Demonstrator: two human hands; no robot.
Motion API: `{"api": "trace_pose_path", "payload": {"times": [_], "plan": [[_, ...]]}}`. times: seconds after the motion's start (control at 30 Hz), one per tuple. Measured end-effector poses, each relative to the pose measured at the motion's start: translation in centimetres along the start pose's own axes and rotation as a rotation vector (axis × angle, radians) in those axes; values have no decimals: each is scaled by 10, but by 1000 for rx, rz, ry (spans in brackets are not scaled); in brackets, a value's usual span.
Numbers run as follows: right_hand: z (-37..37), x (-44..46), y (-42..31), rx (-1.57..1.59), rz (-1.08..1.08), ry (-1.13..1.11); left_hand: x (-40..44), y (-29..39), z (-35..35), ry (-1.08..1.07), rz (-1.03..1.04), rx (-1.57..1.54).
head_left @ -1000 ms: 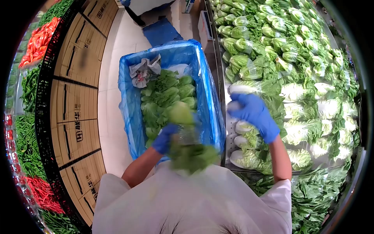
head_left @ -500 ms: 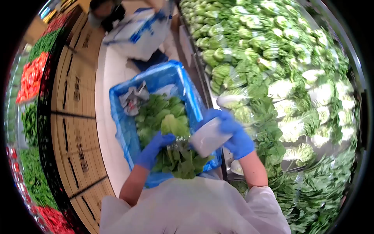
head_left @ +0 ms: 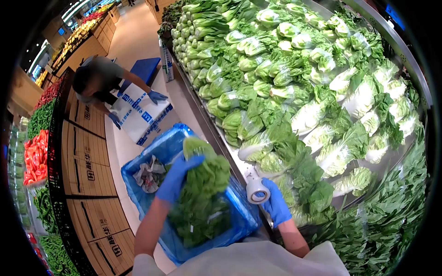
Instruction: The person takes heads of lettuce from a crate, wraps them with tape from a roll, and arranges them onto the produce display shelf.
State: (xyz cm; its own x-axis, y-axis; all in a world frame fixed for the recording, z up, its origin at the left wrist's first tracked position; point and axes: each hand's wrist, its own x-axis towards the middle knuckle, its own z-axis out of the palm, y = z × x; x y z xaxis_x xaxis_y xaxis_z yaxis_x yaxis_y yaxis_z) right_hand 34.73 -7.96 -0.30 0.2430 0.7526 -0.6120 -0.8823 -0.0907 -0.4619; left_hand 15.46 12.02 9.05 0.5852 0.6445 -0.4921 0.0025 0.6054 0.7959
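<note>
My left hand (head_left: 177,178), in a blue glove, has its fingers wrapped round a bunch of leafy lettuce (head_left: 209,172), holding it over the blue-lined crate (head_left: 245,212). More loose greens (head_left: 195,225) lie inside the crate below it. In my gloved right hand (head_left: 277,206) is a white roll of tape (head_left: 256,190), its round core facing me. The roll is at the display's edge, just right of the crate and apart from the lettuce.
Crumpled paper (head_left: 149,175) lies in the crate's left part. Ahead, a co-worker (head_left: 99,78) has both gloved hands on a white and blue box (head_left: 140,112). Napa cabbages (head_left: 345,142) and other greens fill the display on my right. Stacked wooden-look cartons (head_left: 92,184) stand left.
The lettuce and tape roll, close together before, are now apart. My right hand has moved right and down with the roll. My view has shifted, showing more of the aisle and co-worker.
</note>
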Motion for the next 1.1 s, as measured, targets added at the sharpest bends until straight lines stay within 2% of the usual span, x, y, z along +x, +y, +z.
{"api": "trace_pose_path", "payload": {"times": [0.03,0.1,0.17,0.27,0.4,0.43,0.5,0.53,0.57,0.63,0.67,0.73,0.77,0.83,0.9,1.0,1.03,1.1], "plan": [[-3,0,0,34,-10,22,19,13,4,28,9,3],[-8,3,3,53,9,30,61,30,14,15,55,-262],[4,-4,-1,25,79,61,112,35,22,-44,202,-376],[-17,3,19,-15,37,84,202,18,35,-62,535,-247],[-19,7,11,-61,45,113,299,25,73,167,304,-831],[-24,8,11,-16,59,132,306,20,85,346,345,-713],[-38,11,10,15,73,143,327,11,88,619,673,-95],[-44,10,9,24,55,166,333,1,86,942,534,591],[-48,11,8,34,40,184,337,-3,83,957,519,589],[-57,15,8,57,61,199,345,-1,70,986,536,1105],[-60,16,8,84,69,210,349,2,64,1015,513,1112],[-58,20,5,63,82,186,354,4,59,852,503,1067],[-55,23,3,54,56,173,343,7,54,728,555,921],[-46,23,-2,58,104,173,333,7,44,620,534,693],[-35,20,-7,39,108,168,332,1,33,508,700,643],[-27,14,-4,22,31,156,337,-1,27,439,737,549],[-30,13,-3,24,3,165,360,-9,23,338,783,289],[-27,6,-3,42,24,184,360,-9,35,428,708,200]]}}
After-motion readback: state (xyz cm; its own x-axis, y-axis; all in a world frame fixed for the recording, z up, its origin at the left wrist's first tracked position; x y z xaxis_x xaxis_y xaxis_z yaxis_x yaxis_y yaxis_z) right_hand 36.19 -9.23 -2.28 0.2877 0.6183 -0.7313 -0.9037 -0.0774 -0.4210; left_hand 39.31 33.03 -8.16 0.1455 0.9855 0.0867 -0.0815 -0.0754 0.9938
